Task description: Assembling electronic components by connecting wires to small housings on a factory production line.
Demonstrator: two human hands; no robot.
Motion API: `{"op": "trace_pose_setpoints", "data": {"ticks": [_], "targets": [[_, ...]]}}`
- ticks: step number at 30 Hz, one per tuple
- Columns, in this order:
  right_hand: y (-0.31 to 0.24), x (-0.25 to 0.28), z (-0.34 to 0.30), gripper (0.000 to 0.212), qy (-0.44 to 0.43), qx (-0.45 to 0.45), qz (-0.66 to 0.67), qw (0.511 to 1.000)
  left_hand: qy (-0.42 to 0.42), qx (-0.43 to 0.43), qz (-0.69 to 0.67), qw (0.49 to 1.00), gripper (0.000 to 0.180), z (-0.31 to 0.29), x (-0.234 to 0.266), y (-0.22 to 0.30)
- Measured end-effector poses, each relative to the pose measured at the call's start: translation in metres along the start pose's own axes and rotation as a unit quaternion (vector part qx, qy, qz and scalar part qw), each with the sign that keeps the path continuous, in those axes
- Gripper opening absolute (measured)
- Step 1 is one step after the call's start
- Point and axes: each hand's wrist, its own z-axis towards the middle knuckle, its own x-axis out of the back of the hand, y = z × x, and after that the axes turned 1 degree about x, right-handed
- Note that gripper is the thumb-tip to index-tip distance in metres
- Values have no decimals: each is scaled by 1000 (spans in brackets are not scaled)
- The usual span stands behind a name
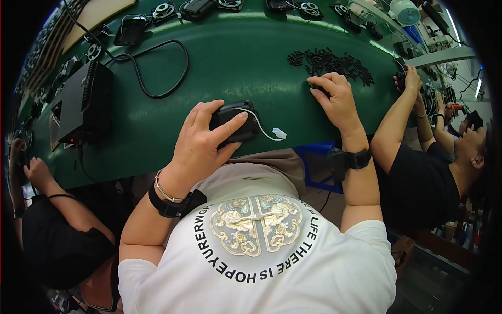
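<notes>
A black speaker box (pixel 250 125), with a thin white cable and a small white connector (pixel 279 133), sits at the table's near edge. My left hand (pixel 197 131) is closed round it, the thumb low on its near side and the fingers across its top. Farther right, my right hand (pixel 339 102) is raised just in front of a heap of small black rod-like pieces (pixel 332 63). Its thumb and fingers are pinched on something small and black, which looks like one such piece, mostly hidden by the fingers.
On the left of the green table (pixel 219 57) stands a black power box (pixel 86 102) with a red light, and a looped black cable (pixel 183 70) lies behind it. Several speakers (pixel 163 10) line the far edge. Co-workers sit close on both sides; one works at right (pixel 413 78).
</notes>
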Motion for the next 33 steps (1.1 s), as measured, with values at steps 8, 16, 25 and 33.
{"op": "trace_pose_setpoints", "data": {"ticks": [8,16,25,33], "targets": [[-1,-1,1,14,64,38,8,997,-1,2,-2,1000,62,1,1,1],[-117,1,-3,18,137,203,151,958,2,6,-15,1000,59,0,0,-3],[-135,-47,6,23,115,317,127,933,19,4,-3,1000,59,2,-5,-2],[-135,-44,12,19,79,345,97,930,14,1,2,1000,58,5,-5,-3]]}}
